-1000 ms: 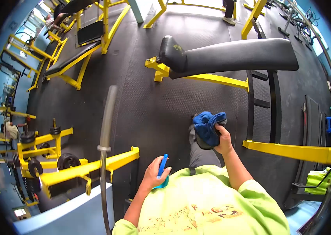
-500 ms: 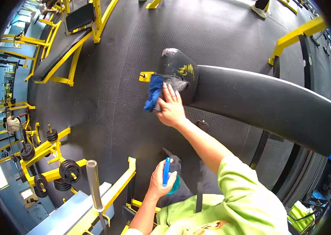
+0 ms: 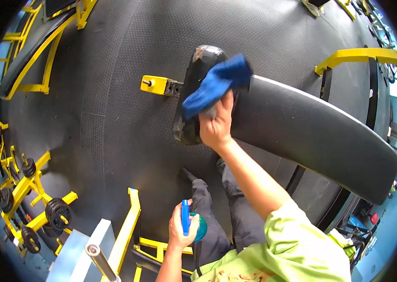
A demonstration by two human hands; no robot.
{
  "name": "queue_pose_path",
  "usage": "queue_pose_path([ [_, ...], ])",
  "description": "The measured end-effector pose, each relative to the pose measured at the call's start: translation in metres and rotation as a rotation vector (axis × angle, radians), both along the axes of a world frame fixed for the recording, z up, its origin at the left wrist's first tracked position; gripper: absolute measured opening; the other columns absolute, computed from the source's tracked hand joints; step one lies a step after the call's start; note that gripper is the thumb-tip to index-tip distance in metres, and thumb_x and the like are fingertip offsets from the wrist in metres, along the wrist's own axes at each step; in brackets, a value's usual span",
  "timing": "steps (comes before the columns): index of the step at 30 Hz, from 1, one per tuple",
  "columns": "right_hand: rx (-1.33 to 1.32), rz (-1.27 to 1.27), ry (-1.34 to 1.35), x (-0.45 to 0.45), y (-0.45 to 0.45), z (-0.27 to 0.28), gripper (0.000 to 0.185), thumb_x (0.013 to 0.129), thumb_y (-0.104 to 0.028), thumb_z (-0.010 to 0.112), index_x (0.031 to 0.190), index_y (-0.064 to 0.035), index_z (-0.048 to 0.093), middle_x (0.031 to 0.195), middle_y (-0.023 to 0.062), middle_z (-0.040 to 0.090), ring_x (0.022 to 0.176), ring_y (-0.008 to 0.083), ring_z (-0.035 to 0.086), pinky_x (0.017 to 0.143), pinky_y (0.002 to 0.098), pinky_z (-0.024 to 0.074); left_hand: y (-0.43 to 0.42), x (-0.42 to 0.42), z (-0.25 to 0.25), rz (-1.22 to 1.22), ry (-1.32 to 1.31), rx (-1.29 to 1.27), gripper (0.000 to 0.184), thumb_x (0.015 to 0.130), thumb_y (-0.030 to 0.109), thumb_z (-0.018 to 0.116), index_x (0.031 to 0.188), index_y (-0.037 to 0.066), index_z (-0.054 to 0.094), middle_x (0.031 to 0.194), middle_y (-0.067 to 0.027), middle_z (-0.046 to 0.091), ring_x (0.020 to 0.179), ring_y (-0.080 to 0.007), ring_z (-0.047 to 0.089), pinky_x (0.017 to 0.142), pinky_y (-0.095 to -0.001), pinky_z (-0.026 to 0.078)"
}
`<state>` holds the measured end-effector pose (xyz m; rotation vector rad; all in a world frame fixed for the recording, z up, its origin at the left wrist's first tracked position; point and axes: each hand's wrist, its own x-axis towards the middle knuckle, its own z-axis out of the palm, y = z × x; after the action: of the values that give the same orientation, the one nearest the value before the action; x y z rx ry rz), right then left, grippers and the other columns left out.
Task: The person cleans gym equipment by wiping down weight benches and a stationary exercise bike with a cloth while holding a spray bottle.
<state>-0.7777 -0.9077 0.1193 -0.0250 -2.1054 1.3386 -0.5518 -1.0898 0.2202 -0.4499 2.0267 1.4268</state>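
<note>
My right hand [image 3: 216,126] is closed on a blue cloth [image 3: 215,89] over the end of a padded gym bench. Part of the cloth is smeared by motion and covers much of the bench's end cushion [image 3: 203,58], whose black cover is torn at the top corner. From there the long black bench pad [image 3: 316,134] runs to the right. Lower down, my left hand [image 3: 179,229] grips a spray bottle [image 3: 199,230] with a blue trigger head and a teal body, held in front of my legs.
A yellow bracket [image 3: 154,84] juts left from the bench. Weight plates [image 3: 58,213] hang on a yellow rack at lower left. A bare metal bar end [image 3: 96,256] points up near my left arm. Another yellow-framed bench [image 3: 34,51] stands at upper left; black rubber matting [image 3: 128,127] covers the floor.
My right hand has lifted and turned with the cloth, moving right and up across the cushion. The spray bottle stays in my left hand. The whole view has shifted, with the bench's yellow bracket further left.
</note>
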Motion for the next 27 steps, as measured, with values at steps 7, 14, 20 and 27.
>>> queue_pose_path([
  [7,-0.351,0.011,-0.568,-0.085,0.095,-0.066,0.035,0.093,-0.032,0.052,0.11,-0.0039,0.063,0.097,0.0198,0.066,0.094,0.0392,0.062,0.087,0.0414,0.0478,0.001,-0.063,-0.011,-0.307,0.329,-0.086,0.048,0.078,0.005,0.063,0.124,-0.003,0.054,0.131,-0.019,0.052,0.106,-0.0261,0.06,0.089,-0.0354,0.05],
  [14,-0.226,-0.301,-0.417,0.03,0.05,-0.134,0.059,0.091,-0.012,0.049,0.146,0.0028,0.031,0.142,0.0247,0.043,0.135,0.038,0.039,0.114,0.0405,0.0281,0.027,-0.14,-0.001,-0.579,0.535,-0.151,0.041,0.077,0.014,0.067,0.114,-0.002,0.058,0.153,-0.0361,0.017,0.136,-0.0484,0.034,0.109,-0.046,0.035],
  [20,-0.351,-0.178,-0.389,0.108,-0.011,-0.081,0.042,0.087,-0.014,0.058,0.128,-0.0057,0.051,0.133,0.0194,0.052,0.127,0.0357,0.047,0.105,0.0442,0.0369,0.039,-0.155,-0.012,-0.71,0.478,-0.152,0.038,0.074,0.006,0.067,0.11,-0.005,0.06,0.158,-0.0305,0.006,0.145,-0.0437,0.021,0.089,-0.0355,0.052],
  [27,-0.022,-0.079,-0.285,0.061,-0.006,-0.037,0.068,0.064,-0.016,0.061,0.131,-0.0087,0.056,0.156,0.0195,0.027,0.144,0.0466,0.02,0.109,0.0688,0.0175,0.03,-0.162,-0.009,-0.753,0.37,-0.106,0.033,0.072,0.005,0.063,0.104,-0.003,0.064,0.16,-0.0264,0.007,0.103,-0.0245,0.064,0.076,-0.0307,0.053],
])
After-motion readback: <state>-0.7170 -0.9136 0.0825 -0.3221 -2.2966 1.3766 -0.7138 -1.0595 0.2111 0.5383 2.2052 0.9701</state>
